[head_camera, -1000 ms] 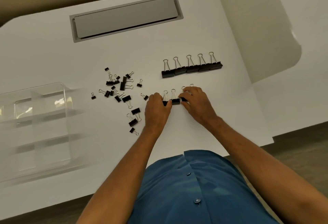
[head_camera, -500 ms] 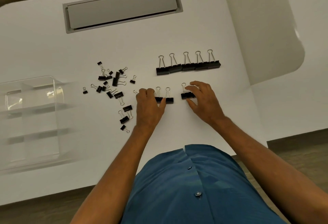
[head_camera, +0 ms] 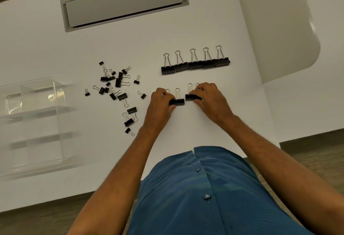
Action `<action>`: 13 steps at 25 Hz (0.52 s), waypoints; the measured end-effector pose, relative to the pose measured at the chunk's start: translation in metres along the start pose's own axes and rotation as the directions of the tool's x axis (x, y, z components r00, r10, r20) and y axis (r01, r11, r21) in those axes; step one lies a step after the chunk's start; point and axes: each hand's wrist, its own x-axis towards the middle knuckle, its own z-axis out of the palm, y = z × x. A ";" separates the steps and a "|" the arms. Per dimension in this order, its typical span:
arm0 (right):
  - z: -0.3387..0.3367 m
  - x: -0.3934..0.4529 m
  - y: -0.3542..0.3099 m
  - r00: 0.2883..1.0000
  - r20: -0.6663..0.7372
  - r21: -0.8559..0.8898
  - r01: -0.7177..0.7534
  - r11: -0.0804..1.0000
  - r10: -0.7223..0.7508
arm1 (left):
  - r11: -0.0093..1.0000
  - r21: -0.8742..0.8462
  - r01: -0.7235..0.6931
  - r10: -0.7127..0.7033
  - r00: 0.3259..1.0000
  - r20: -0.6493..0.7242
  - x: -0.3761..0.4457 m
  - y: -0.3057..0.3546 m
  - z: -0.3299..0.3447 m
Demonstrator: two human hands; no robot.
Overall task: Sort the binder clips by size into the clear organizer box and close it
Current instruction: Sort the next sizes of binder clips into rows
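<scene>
Several large black binder clips (head_camera: pixel 195 64) stand in a row on the white table (head_camera: pixel 186 35). Below them lies a shorter row of medium clips. My left hand (head_camera: pixel 160 104) pinches the left pair of medium clips (head_camera: pixel 176 101) with curled fingers. My right hand (head_camera: pixel 208 98) pinches the right pair of medium clips (head_camera: pixel 192 96). A loose pile of small and medium clips (head_camera: pixel 116 85) lies to the left. The clear organizer box (head_camera: pixel 33 123) sits open at the far left, its compartments holding nothing I can see.
A grey cable hatch (head_camera: pixel 122 3) is set into the table at the back. A second white tabletop (head_camera: pixel 275 26) adjoins on the right. The table's front edge runs close to my blue shirt, with wooden floor below.
Both hands have drawn the two pairs of medium clips closer together, narrowing the gap in the row. The camera view has shifted slightly.
</scene>
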 end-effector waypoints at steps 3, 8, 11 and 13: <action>-0.002 0.001 0.003 1.000 0.017 -0.014 0.010 1.000 -0.010 | 1.000 -0.017 0.001 -0.001 1.000 -0.006 0.002 0.006 0.005; -0.010 0.000 0.016 1.000 0.011 -0.033 0.005 0.999 -0.005 | 1.000 -0.022 -0.005 0.005 1.000 -0.019 0.010 0.018 0.011; -0.015 0.000 0.023 1.000 0.016 -0.040 -0.002 0.999 0.003 | 1.000 -0.024 -0.010 0.010 1.000 -0.016 0.017 0.024 0.014; -0.017 0.000 0.026 1.000 0.019 -0.038 -0.003 0.999 0.003 | 1.000 -0.026 -0.014 0.014 1.000 -0.014 0.022 0.027 0.016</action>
